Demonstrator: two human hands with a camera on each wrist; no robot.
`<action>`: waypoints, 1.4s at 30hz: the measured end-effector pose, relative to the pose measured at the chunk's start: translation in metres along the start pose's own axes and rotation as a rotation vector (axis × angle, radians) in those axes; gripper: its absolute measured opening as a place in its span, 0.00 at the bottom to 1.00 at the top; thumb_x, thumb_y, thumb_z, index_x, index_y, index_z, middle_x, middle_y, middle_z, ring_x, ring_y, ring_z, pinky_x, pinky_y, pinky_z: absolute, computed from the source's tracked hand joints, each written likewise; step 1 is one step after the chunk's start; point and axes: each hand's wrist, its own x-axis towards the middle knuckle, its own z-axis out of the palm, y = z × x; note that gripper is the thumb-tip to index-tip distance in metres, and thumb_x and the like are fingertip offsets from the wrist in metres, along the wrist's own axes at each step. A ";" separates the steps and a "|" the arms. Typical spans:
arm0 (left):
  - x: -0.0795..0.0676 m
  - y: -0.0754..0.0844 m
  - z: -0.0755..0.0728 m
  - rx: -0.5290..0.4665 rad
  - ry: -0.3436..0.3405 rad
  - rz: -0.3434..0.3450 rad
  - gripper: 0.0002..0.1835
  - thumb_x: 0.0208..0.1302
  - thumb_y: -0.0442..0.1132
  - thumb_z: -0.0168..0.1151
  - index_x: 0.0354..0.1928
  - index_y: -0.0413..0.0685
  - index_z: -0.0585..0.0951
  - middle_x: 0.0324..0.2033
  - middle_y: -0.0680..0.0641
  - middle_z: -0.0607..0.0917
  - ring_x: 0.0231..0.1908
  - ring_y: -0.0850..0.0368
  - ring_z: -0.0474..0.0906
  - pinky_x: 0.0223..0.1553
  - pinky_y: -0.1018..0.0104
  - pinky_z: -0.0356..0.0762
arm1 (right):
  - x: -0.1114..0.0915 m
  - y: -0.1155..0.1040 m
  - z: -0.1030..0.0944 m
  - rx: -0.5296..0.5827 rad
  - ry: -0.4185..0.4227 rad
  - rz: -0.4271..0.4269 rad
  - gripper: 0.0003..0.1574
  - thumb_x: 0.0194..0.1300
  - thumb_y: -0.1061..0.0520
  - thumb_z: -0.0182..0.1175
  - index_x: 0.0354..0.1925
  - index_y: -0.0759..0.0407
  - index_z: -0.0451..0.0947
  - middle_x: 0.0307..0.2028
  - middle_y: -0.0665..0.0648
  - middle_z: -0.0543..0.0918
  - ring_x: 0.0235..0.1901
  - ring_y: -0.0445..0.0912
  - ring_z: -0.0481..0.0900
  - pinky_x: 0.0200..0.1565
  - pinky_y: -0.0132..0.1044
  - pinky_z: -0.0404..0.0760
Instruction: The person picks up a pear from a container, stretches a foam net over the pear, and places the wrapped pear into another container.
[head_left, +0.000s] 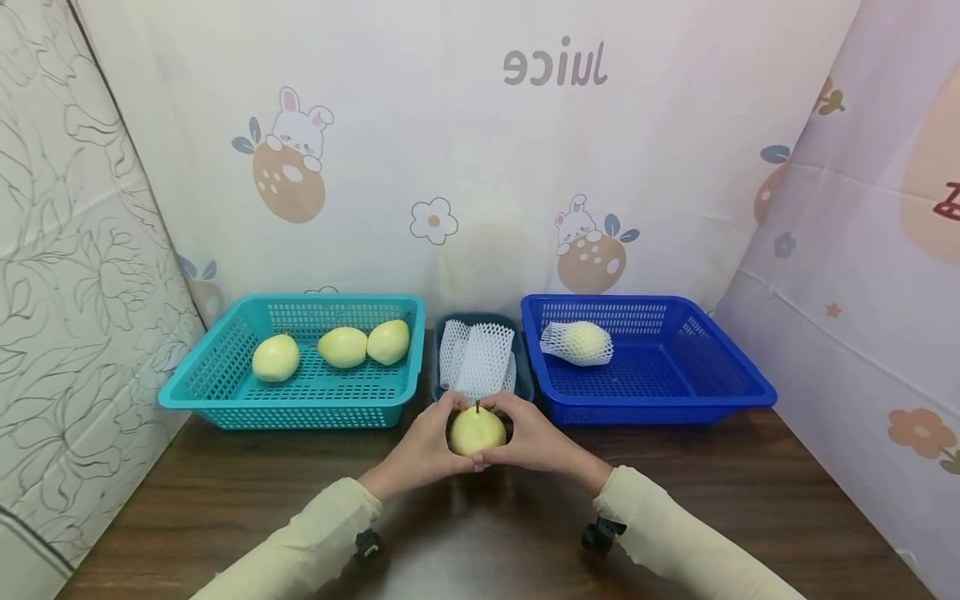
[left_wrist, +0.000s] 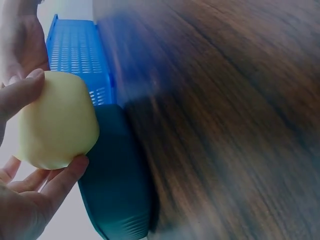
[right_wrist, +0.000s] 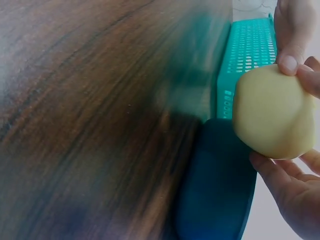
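Both hands hold one yellow-green pear (head_left: 477, 433), its dark stem pointing up, in front of the small dark basket. My left hand (head_left: 427, 444) curls round its left side, and my right hand (head_left: 534, 437) curls round its right. The thumbs meet on the near side. In the left wrist view the pear (left_wrist: 59, 122) sits between thumb and fingers; the right wrist view shows the pear (right_wrist: 272, 112) gripped likewise. Just beyond the hands, white foam net sleeves (head_left: 483, 354) lie in the dark teal basket (head_left: 527, 379).
To the left stands a turquoise basket (head_left: 292, 415) with a single pear (head_left: 276, 358) and two touching pears (head_left: 345, 347). A blue basket (head_left: 652, 408) on the right contains a net-wrapped pear (head_left: 585, 342). Everything stands on a dark wooden table (head_left: 750, 500), with a printed curtain (head_left: 465, 150) behind.
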 end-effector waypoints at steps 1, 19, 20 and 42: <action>0.000 -0.001 0.001 0.002 -0.005 -0.006 0.35 0.41 0.45 0.79 0.49 0.49 0.67 0.41 0.53 0.75 0.39 0.59 0.72 0.39 0.65 0.75 | 0.000 0.001 0.001 -0.001 -0.008 0.006 0.37 0.48 0.46 0.74 0.53 0.57 0.73 0.45 0.49 0.76 0.42 0.43 0.74 0.41 0.36 0.77; -0.006 -0.007 0.013 0.049 -0.098 -0.045 0.35 0.40 0.48 0.80 0.46 0.49 0.68 0.38 0.53 0.74 0.37 0.59 0.71 0.37 0.68 0.73 | -0.010 0.008 0.012 -0.047 -0.051 -0.012 0.37 0.48 0.46 0.75 0.52 0.60 0.73 0.44 0.50 0.76 0.40 0.43 0.74 0.40 0.35 0.76; -0.006 -0.008 0.014 0.054 -0.101 -0.044 0.35 0.40 0.48 0.80 0.46 0.49 0.68 0.38 0.53 0.74 0.37 0.59 0.71 0.37 0.68 0.73 | -0.011 0.009 0.012 -0.051 -0.051 -0.009 0.37 0.48 0.46 0.75 0.52 0.60 0.73 0.45 0.50 0.76 0.40 0.42 0.74 0.40 0.35 0.76; -0.009 -0.010 0.021 0.111 -0.099 -0.063 0.37 0.39 0.50 0.81 0.49 0.49 0.69 0.39 0.54 0.74 0.39 0.59 0.70 0.39 0.66 0.74 | -0.016 0.017 0.017 -0.059 -0.081 0.002 0.39 0.49 0.45 0.74 0.54 0.58 0.70 0.48 0.49 0.75 0.44 0.42 0.73 0.45 0.36 0.76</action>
